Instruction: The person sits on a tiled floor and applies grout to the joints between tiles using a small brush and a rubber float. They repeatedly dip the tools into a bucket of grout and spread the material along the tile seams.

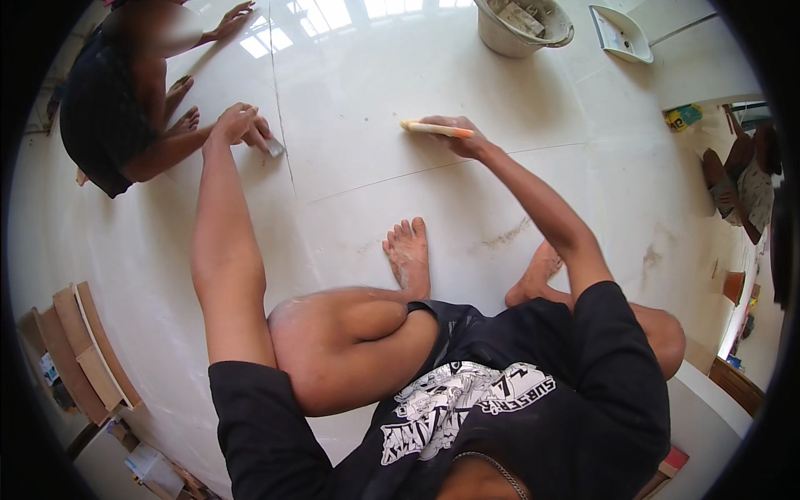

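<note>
My left arm lies past my bent knee. At its end my left hand (234, 122) is over the pale floor with fingers curled, and what they hold, if anything, is hidden. A co-worker's forearm (171, 158) passes behind my left wrist. Just beyond, fingers grip a small grey scraper-like piece (274, 147) on the floor, by a dark joint line; whose fingers these are is hard to tell. Farther right, my right hand (460, 143) is closed around a slim pale stick (437, 129) with an orange end and a yellowish tip, held roughly level near the floor.
A co-worker (104, 100) squats at the left. At the back stands a dirty bucket (512, 42) with rubble inside, and right of it a white dustpan (621, 35). Another person (742, 179) sits at the far right. Brown boards (83, 350) lean at the left edge.
</note>
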Motion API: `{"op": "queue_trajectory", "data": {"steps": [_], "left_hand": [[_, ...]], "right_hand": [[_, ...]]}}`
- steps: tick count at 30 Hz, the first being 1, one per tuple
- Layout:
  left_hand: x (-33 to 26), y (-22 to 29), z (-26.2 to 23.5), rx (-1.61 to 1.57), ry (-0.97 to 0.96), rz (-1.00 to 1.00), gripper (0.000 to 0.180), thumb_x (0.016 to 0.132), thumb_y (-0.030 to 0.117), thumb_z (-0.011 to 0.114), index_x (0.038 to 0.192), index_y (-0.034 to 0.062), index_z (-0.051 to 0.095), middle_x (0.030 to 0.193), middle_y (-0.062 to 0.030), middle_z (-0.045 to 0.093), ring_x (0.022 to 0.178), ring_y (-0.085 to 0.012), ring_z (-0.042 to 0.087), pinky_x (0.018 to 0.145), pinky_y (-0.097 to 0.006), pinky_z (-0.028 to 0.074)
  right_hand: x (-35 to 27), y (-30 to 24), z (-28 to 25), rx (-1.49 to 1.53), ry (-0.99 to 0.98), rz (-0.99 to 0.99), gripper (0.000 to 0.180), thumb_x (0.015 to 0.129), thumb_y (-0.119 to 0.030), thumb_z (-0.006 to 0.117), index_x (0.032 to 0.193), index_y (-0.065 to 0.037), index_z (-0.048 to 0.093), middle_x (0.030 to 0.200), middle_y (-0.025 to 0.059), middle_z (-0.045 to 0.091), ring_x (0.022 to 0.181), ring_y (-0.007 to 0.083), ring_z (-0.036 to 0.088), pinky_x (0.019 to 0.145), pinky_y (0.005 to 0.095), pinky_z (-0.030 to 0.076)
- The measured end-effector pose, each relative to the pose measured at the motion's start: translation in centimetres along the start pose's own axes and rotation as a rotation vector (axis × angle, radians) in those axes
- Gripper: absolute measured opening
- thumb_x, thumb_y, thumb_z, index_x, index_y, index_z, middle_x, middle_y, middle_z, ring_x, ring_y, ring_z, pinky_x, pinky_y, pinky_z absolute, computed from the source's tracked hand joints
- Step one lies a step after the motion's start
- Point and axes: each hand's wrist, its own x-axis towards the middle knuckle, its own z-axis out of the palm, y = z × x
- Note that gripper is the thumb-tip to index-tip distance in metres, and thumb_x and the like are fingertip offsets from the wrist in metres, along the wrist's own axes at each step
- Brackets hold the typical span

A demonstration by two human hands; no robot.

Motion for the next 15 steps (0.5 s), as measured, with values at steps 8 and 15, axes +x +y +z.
{"op": "queue_trajectory", "data": {"steps": [8,15], "left_hand": [[1.5,-3.9,0.1,0.01,0.165,-0.092,0.045,0.094,0.044,0.053,0.13,0.0175,0.054,0.121,-0.0026,0.057,0.101,-0.0172,0.056,0.084,-0.043,0.051],[1.9,-3.5,-0.2,0.076,0.135,-0.079,0.039,0.097,0.042,0.046,0.124,0.0161,0.057,0.12,-0.0035,0.061,0.095,-0.0145,0.055,0.078,-0.041,0.05]], "right_hand": [[-11.5,-2.7,-3.0,-0.065,-0.575,-0.021,0.032,0.091,-0.015,0.059,0.122,-0.018,0.064,0.121,0.0088,0.065,0.109,0.0271,0.062,0.096,0.0375,0.047],[-11.3,-1.9,-5.5,-0.059,-0.56,0.117,0.034,0.092,-0.021,0.063,0.125,-0.016,0.062,0.116,0.0103,0.068,0.1,0.0283,0.065,0.089,0.0364,0.051]]}}
